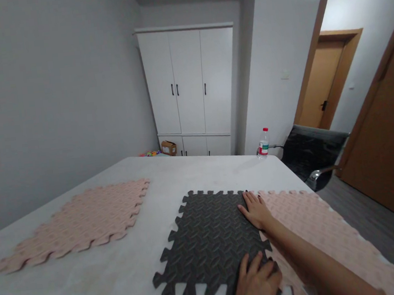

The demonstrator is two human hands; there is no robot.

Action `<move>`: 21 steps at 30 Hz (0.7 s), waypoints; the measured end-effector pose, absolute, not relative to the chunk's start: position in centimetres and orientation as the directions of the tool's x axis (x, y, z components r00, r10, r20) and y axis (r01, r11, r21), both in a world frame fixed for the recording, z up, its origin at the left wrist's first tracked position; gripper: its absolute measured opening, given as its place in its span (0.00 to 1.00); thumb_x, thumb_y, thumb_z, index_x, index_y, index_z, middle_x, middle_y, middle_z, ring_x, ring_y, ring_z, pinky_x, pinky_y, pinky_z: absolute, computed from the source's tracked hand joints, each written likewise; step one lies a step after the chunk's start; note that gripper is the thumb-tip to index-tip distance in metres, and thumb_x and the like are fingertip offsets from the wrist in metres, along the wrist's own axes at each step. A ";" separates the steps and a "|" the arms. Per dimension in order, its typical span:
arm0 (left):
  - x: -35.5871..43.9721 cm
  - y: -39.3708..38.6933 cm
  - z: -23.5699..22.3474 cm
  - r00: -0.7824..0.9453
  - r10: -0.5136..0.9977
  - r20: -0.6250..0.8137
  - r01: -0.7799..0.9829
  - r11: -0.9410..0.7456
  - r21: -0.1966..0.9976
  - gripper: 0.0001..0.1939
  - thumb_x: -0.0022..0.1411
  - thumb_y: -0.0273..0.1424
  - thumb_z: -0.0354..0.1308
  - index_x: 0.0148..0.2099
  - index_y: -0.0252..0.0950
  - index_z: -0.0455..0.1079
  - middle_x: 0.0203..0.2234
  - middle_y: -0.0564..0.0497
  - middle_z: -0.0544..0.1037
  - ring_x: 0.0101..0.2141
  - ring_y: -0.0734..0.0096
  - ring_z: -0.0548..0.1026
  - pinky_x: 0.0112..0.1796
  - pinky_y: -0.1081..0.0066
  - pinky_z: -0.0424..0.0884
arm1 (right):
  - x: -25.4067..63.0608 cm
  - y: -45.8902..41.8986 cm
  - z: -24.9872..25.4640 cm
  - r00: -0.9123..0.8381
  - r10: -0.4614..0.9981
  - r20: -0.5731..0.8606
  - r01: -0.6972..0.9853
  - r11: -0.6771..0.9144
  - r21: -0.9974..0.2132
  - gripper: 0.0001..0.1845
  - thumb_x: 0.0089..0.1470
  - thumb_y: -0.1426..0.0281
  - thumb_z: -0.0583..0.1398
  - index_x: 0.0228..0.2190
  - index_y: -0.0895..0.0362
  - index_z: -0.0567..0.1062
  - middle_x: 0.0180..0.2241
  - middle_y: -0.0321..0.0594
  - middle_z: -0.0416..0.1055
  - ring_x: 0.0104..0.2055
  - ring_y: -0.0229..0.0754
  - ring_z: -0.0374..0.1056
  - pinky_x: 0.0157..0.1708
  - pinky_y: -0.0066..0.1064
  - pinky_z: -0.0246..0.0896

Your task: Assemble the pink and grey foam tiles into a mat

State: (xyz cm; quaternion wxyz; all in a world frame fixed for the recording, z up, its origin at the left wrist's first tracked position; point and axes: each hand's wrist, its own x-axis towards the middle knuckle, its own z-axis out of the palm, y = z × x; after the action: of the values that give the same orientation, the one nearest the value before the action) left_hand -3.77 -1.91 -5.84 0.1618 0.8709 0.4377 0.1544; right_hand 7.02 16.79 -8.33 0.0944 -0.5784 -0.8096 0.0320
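A dark grey foam mat tile (pixel 209 233) with jigsaw-toothed edges and a raised tread pattern lies flat on the white table. Along its right edge it meets a pink foam mat tile (pixel 306 220), partly covered by my right forearm. My right hand (pixel 258 211) rests palm down at the far end of this seam, fingers outstretched. Near the front right corner of the grey tile, my left hand (pixel 256 282) lies on the surface with fingers spread; its thumb is at the frame's bottom. Whether the teeth between the tiles interlock fully cannot be seen under my hands.
Another pink foam mat tile (pixel 92 219) lies on the left of the white table (pixel 172 178). A water bottle (pixel 263 144) with a red cap stands at the far right corner. A black chair (pixel 313 149) stands beyond, with a white cabinet (pixel 190 82) behind.
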 end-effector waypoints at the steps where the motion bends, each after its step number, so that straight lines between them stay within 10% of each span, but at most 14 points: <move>1: -5.7 -2.2 -4.4 0.589 0.797 0.136 0.689 -0.583 0.430 0.21 0.56 0.37 0.56 0.53 0.51 0.66 0.51 0.54 0.72 0.56 0.56 0.64 0.55 0.47 0.59 | 7.0 16.6 -8.3 -0.315 0.941 0.124 0.931 0.332 -0.154 0.40 0.58 0.49 0.36 0.62 0.63 0.48 0.64 0.47 0.44 0.65 0.47 0.36 0.61 0.44 0.29; 7: -21.5 -1.9 -0.9 -0.057 0.956 0.288 0.962 -0.024 0.272 0.16 0.61 0.35 0.45 0.47 0.40 0.69 0.46 0.48 0.75 0.48 0.64 0.71 0.51 0.62 0.63 | 6.8 15.6 -8.0 -0.337 0.923 0.186 0.924 0.362 -0.122 0.35 0.60 0.55 0.38 0.60 0.64 0.54 0.62 0.50 0.50 0.64 0.50 0.42 0.59 0.46 0.36; 11: -30.7 -0.7 -1.7 -0.529 0.816 0.232 0.849 0.507 0.150 0.23 0.60 0.43 0.40 0.45 0.33 0.66 0.42 0.38 0.74 0.44 0.50 0.72 0.40 0.57 0.66 | 6.7 15.0 -7.4 -0.339 0.912 0.230 0.916 0.376 -0.139 0.32 0.60 0.58 0.40 0.58 0.66 0.57 0.60 0.55 0.53 0.63 0.51 0.44 0.58 0.46 0.39; 21: -35.3 2.6 -2.5 -0.657 0.723 0.214 0.753 0.640 0.149 0.28 0.57 0.49 0.39 0.42 0.30 0.66 0.31 0.36 0.77 0.34 0.45 0.75 0.31 0.60 0.64 | 7.3 14.7 -6.5 -0.353 0.895 0.271 0.874 0.420 -0.247 0.27 0.59 0.63 0.45 0.54 0.64 0.63 0.56 0.55 0.60 0.60 0.52 0.50 0.56 0.45 0.43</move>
State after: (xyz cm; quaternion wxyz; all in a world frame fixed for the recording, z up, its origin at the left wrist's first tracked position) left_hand -35.33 2.62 -2.46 -0.0674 0.4087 0.9032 0.1129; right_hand 7.28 14.70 -6.54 0.1842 -0.5379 -0.8221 0.0296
